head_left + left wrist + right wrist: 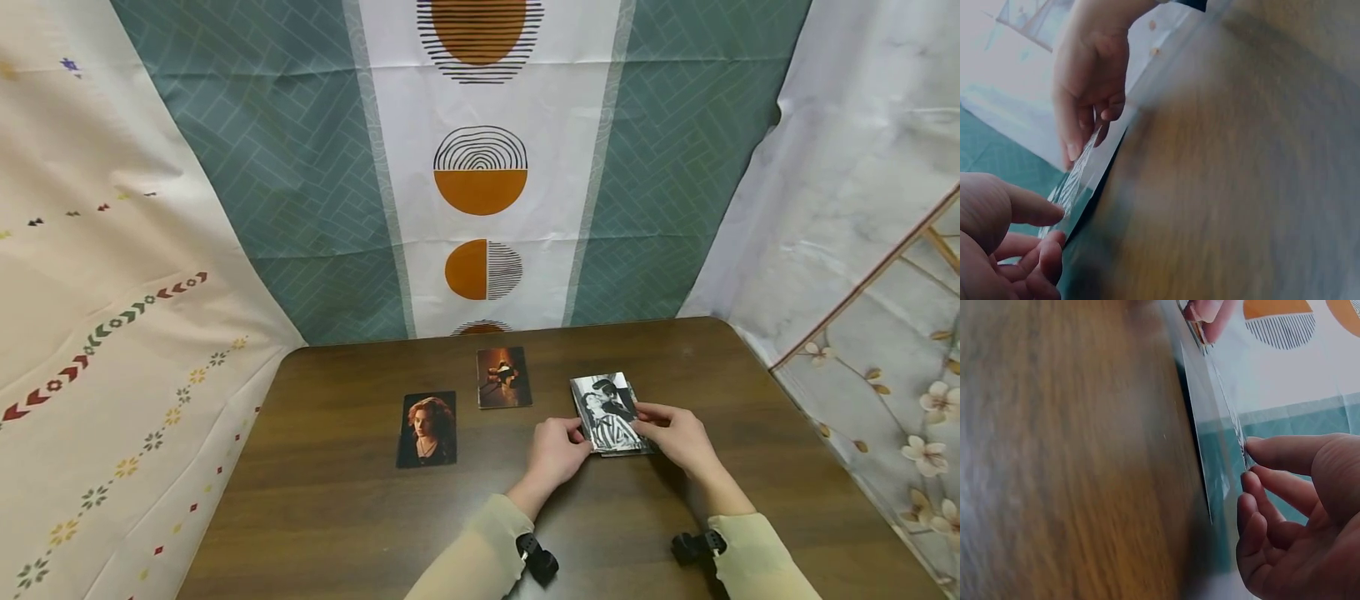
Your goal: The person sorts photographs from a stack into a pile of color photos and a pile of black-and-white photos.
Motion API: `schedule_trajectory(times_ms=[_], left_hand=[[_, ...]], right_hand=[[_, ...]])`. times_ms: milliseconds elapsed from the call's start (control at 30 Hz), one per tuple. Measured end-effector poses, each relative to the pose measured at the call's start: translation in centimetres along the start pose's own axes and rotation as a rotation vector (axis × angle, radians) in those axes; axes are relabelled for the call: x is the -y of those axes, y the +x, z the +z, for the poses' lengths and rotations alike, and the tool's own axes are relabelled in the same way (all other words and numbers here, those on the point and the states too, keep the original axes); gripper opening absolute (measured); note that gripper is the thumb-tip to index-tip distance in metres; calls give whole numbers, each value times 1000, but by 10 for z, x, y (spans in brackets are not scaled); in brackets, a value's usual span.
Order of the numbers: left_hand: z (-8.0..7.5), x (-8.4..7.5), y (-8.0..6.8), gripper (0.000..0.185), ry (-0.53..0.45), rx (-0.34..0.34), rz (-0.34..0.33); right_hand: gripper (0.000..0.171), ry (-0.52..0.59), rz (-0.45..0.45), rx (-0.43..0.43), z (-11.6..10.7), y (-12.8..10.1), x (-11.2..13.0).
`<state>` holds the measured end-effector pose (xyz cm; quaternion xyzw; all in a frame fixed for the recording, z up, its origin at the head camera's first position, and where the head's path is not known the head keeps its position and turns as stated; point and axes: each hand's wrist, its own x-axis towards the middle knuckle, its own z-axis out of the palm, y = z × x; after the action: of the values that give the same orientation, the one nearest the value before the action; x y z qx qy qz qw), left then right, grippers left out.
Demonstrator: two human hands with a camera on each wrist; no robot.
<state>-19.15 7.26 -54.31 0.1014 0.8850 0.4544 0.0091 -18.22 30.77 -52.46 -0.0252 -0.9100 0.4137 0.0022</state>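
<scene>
A black-and-white photo card [604, 410] is held by its two sides between the hands. The left hand [553, 457] pinches its left edge, thumb on top in the left wrist view. The right hand [679, 440] pinches the right edge, and in the right wrist view its thumb and fingertips [1251, 447] meet at the card's edge. Below that card, a second card or stack [628, 454] shows only as a thin strip along the lower side. From the left wrist view, the held card [1074, 184] is tilted above a flat piece with a dark edge.
To the left on the brown wooden table [322, 500] lies a portrait card [426, 429]. A darker orange-brown card [504, 377] lies farther back, between it and the hands. Patterned cloths [315, 208] hang behind and beside the table. Small black cameras [538, 560] sit on both wrists.
</scene>
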Motion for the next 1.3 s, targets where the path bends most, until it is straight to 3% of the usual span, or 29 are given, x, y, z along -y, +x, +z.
schedule_trajectory(times_ms=[167, 433, 967, 1300], left_hand=[[8, -9, -3, 29, 97, -24, -49], [11, -16, -3, 1, 171, -1, -31], [18, -13, -2, 15, 212, -2, -21], [17, -16, -2, 9, 228, 4, -14]], right_hand=[[47, -22, 23, -5, -5, -2, -2], [47, -32, 69, 14, -7, -2, -6], [41, -136, 46, -23, -4, -3, -11], [42, -166, 36, -22, -4, -2, -11]])
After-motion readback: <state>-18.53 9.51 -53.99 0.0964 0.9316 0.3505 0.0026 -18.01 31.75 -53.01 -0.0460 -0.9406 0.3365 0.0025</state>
